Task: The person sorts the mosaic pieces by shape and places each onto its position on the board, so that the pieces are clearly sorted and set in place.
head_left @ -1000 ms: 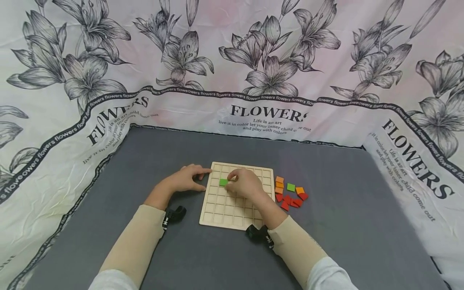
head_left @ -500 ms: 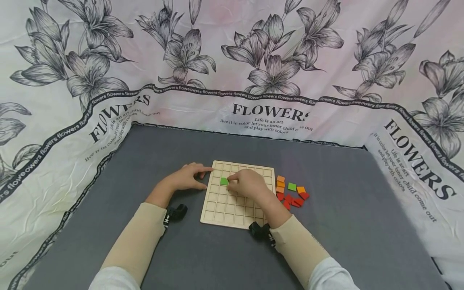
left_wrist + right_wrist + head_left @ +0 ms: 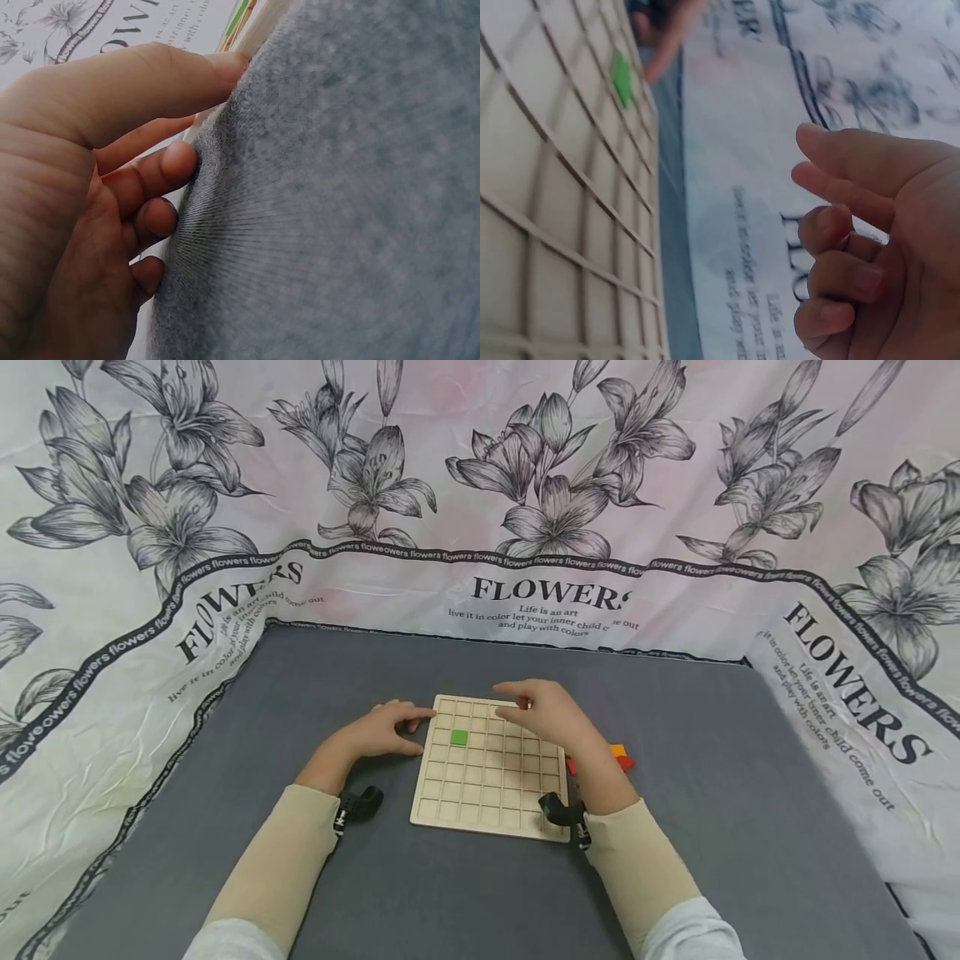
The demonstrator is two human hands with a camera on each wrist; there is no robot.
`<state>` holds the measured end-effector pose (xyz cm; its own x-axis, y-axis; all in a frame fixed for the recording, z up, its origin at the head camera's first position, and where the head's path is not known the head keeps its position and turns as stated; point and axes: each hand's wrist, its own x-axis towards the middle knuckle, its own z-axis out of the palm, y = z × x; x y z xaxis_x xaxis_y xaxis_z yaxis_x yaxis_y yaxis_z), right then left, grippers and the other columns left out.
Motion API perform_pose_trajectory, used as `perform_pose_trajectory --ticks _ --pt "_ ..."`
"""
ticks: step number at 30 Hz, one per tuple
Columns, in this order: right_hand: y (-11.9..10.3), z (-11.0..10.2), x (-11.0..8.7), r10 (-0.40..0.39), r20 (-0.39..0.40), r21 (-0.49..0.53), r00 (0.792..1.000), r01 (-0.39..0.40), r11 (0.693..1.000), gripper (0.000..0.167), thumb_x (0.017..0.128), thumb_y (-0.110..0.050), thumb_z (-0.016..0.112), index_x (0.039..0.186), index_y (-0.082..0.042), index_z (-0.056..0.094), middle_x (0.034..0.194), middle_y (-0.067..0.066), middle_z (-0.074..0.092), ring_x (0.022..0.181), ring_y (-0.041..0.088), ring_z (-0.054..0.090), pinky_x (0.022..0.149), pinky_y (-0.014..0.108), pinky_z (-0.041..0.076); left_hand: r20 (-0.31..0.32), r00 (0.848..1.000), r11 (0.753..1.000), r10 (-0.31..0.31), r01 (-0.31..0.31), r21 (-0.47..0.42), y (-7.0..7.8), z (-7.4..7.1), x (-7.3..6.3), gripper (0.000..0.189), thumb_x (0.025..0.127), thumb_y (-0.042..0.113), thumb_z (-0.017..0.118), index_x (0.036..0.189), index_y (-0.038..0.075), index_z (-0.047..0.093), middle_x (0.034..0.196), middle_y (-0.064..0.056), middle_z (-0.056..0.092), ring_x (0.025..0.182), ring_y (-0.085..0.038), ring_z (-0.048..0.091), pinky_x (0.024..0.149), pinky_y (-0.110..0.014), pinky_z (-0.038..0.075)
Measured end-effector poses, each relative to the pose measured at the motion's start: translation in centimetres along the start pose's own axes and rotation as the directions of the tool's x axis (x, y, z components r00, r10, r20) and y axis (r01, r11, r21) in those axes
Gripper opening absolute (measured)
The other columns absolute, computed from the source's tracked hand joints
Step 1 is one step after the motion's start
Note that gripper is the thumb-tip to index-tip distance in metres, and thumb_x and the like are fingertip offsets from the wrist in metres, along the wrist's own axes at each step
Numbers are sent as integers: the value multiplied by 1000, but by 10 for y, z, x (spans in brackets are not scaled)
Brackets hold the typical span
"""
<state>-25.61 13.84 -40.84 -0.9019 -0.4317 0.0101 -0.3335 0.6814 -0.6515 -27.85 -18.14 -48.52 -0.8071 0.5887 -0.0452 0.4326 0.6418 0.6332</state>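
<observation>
I see a flower-printed cloth (image 3: 480, 460) standing along the far, left and right edges of the grey table (image 3: 435, 902). A gridded wooden board (image 3: 487, 785) lies mid-table. The left hand (image 3: 378, 731) is at the board's left edge, thumb and index finger spread, gripping nothing. I have the right hand (image 3: 551, 712) above the board's far right corner — thumb and index finger extended and apart, holding nothing. The green tile (image 3: 459, 737) sits near the board's far left corner; red pieces (image 3: 626, 763) and an orange piece (image 3: 617, 749) lie off its right edge — partly hidden by the right forearm.
</observation>
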Motion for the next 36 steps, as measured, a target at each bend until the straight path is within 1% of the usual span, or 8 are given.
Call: perform_pose_trajectory --ticks 5,9,15,20,25,30,33,36 --pt "14 -20 -4 43 -49 63 998 -40 997 42 99 -29 72 139 -19 67 82 6 54 61 21 40 56 36 36 -7 1000 1000 5 -5 0 -2 1 0 48 88 23 83 131 14 63 90 1 46 89 -19 37 84 -46 22" --pt "28 -32 -8 89 -92 79 992 -81 994 46 99 -30 72 143 -19 63 85 7 53 64 24 41 56 37 37 -5 1000 1000 5 -5 -8 -2 2 0 48 88 23 83 131 14 63 90 1 47 89 -19 37 84 -47 21" --pt "47 -47 -16 167 -141 104 976 -153 983 51 98 -32 72 146 -18 59 90 9 49 76 25 44 64 40 37 -4 1000 1000 -6 6 -10 -1 2 0 50 88 23 83 133 13 64 90 1 47 89 -19 38 84 -47 22" --pt "64 -56 -20 223 -144 149 964 -201 968 50 98 -30 72 144 -14 59 92 10 46 82 27 43 70 42 35 -8 1000 1000 -2 1 -15 -2 0 0 52 88 23 84 134 14 64 90 0 47 89 -19 38 84 -47 22" --pt "83 -61 -24 268 -122 171 956 -245 954 47 99 -25 71 141 -10 60 92 10 45 78 26 41 69 41 35 -10 1000 1000 4 -4 -19 -3 0 -1 53 88 22 84 136 14 64 90 1 47 88 -19 38 85 -47 21" --pt "99 -62 -27 323 -67 175 944 -307 935 46 98 -23 72 139 -5 61 90 11 45 78 26 42 71 40 34 -10 1000 1000 6 -6 -13 -2 -1 -1 54 88 22 83 137 14 63 90 1 47 88 -19 38 84 -47 22" --pt "106 -61 -28 362 -21 159 932 -355 921 46 98 -25 73 137 -5 62 98 12 48 90 28 45 79 43 36 -10 1000 1000 4 -4 -12 -2 -1 -1 54 88 22 83 137 14 63 90 1 47 88 -19 38 84 -47 22" --pt "111 -61 -29 379 39 132 924 -381 915 45 97 -27 73 134 -4 63 107 14 49 103 32 46 87 48 37 -12 1000 1000 5 -5 -10 -3 0 -1 55 88 23 84 138 15 63 90 1 47 88 -19 38 84 -47 22"
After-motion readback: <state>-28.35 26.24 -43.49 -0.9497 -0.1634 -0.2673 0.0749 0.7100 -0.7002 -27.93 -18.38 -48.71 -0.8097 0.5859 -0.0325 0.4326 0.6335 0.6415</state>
